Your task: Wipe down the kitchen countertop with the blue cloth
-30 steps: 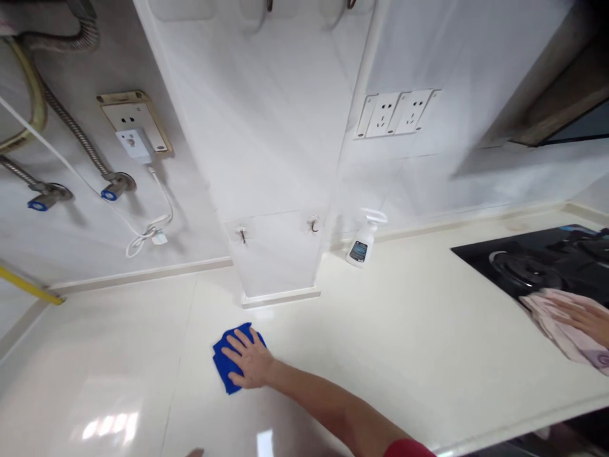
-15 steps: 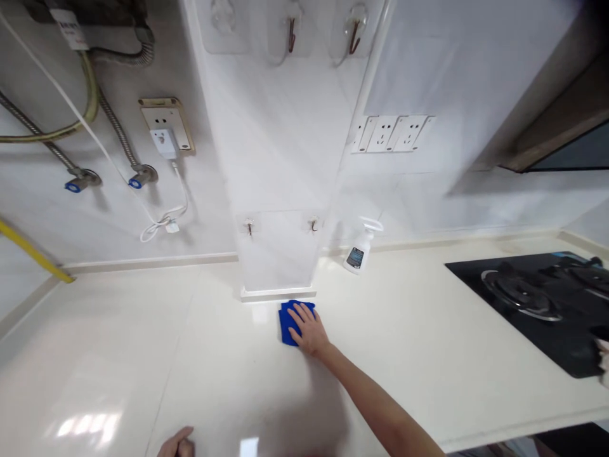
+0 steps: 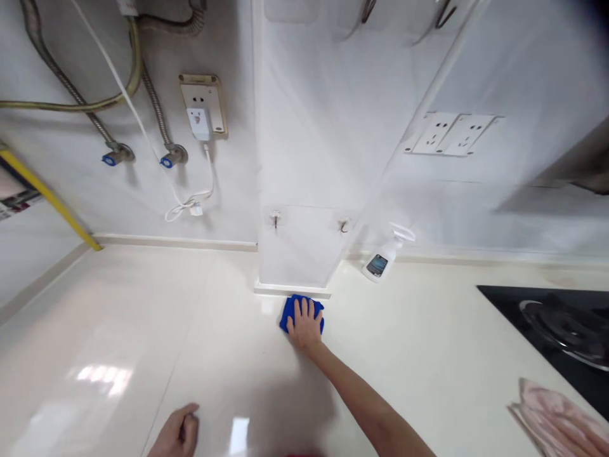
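My right hand [image 3: 304, 325] lies palm down on a blue microfibre cloth [image 3: 288, 315], pressing it to the cream countertop [image 3: 143, 311] just in front of the pillar's base. Most of the cloth is hidden under my fingers. At the bottom edge, my left hand [image 3: 177, 435] is curled, low over the counter, with no object clearly in it. Another person's hand [image 3: 590, 436] rests on a pink cloth [image 3: 547, 412] at the lower right corner, well apart from my hands.
A white spray bottle [image 3: 380, 265] stands behind my right hand, against the wall. A black gas hob [image 3: 556, 330] is set into the counter at the right. A tiled pillar [image 3: 299, 158] carries small hooks, and wall sockets [image 3: 450, 134] and braided hoses [image 3: 152, 108] sit above the counter.
The blue cloth has moved right to the pillar's base under my right hand. My left hand has come further into view. The pink cloth now lies on the counter, off the hob's edge.
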`<action>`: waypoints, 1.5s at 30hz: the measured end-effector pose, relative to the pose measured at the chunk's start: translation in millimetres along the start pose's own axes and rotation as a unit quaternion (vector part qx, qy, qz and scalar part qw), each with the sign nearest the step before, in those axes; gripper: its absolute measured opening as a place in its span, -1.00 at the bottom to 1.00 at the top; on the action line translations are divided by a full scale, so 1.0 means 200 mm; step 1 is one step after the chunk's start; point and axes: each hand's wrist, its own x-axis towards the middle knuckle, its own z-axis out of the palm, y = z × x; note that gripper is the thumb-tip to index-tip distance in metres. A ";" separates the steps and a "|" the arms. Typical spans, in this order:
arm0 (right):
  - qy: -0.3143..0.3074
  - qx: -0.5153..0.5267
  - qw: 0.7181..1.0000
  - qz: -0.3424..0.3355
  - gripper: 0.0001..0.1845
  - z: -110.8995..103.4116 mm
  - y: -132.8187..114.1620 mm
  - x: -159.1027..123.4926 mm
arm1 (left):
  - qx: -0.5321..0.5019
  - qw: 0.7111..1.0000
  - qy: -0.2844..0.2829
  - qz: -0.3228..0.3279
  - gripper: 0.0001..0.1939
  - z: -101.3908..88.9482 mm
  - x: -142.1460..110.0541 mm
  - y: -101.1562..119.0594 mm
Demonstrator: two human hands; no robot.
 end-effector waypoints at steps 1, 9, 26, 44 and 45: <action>-0.005 0.000 1.000 0.003 -0.29 0.00 -0.06 0.01 | 0.002 1.000 0.006 0.012 -0.74 -0.01 0.00 0.02; -0.022 0.040 0.981 -0.191 -0.29 0.06 -0.51 -0.25 | -0.009 0.998 0.047 0.029 -0.75 -0.08 -0.10 0.20; 0.024 0.081 0.857 -0.509 -0.29 0.07 -0.27 -0.86 | -0.049 0.997 0.058 -0.008 -0.75 -0.02 -0.17 0.17; -0.164 0.087 0.790 -0.584 -0.28 0.02 -1.75 -0.89 | -0.163 0.953 0.168 -0.191 -0.75 -0.48 -0.89 -0.22; -0.160 0.086 0.785 -0.592 -0.28 0.03 -1.82 -0.90 | -0.150 0.954 0.181 -0.187 -0.76 -0.51 -0.93 -0.24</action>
